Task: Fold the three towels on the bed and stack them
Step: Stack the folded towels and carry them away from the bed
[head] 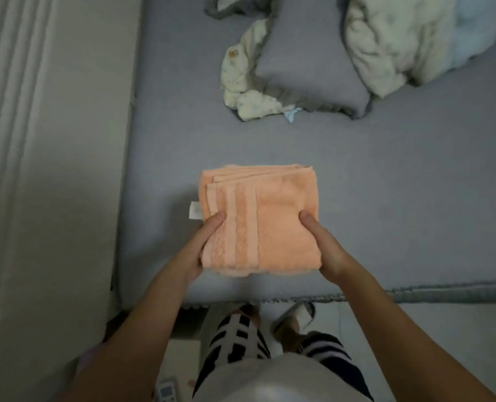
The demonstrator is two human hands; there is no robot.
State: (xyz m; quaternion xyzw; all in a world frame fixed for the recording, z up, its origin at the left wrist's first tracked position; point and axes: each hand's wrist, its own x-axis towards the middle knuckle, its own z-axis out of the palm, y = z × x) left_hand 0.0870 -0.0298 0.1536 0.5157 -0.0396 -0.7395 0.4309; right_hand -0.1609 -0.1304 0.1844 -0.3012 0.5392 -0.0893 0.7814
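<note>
A stack of folded peach towels (272, 210) rests near the front edge of the grey bed (386, 198). Several layered edges show along its far side, and a small white tag sticks out at its left. My left hand (200, 248) grips the stack's near left corner, thumb on top and fingers underneath. My right hand (325, 245) holds the near right side the same way, thumb lying on the top towel. How many towels the stack contains cannot be told.
A grey pillow (307, 62) lies at the back with a pale crumpled cloth (241, 82) beside it and a rumpled cream duvet (409, 39) at the back right. A white wall panel (38, 169) runs along the left. A remote (167, 391) lies on the floor.
</note>
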